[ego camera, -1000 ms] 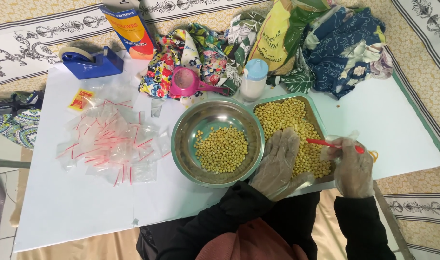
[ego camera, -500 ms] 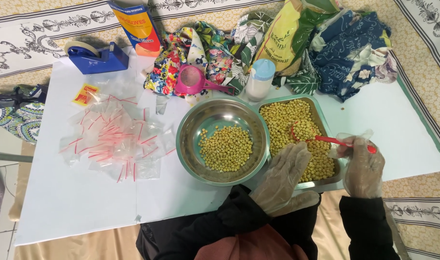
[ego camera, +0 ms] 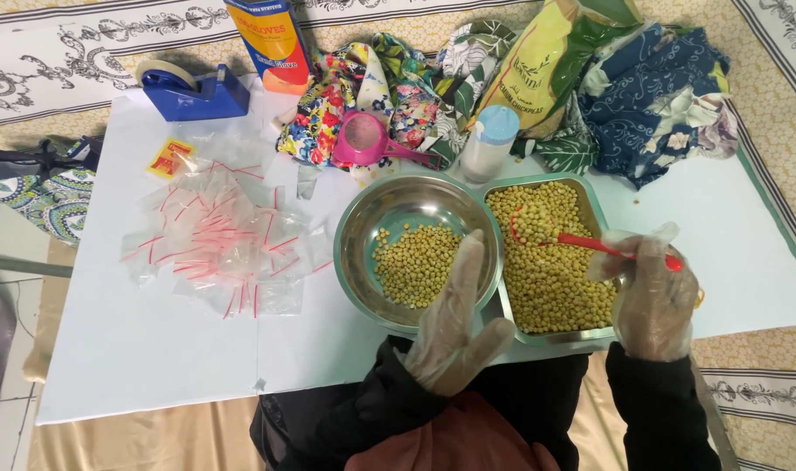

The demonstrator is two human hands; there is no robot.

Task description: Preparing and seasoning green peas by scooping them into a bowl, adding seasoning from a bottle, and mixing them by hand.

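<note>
Gloved right hand (ego camera: 653, 301) gripping a red scoop (ego camera: 590, 244) dipped into the tray (ego camera: 590, 202) of yellow beans (ego camera: 551, 270), left hand (ego camera: 455, 327), fingers flat and empty, steadying the half-filled bowl (ego camera: 372, 218), bags (ego camera: 219, 240) heaped alongside.

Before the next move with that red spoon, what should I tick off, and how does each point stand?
1. Right hand grips the red spoon: ok.
2. Spoon bowl sits in the beans of the rectangular tray: ok.
3. Left hand rests at the round steel bowl rim: ok.
4. Bowl has room; beans cover only its bottom: ok.
5. Both hands gloved: ok.
6. Spoon loaded: cannot tell.
</note>
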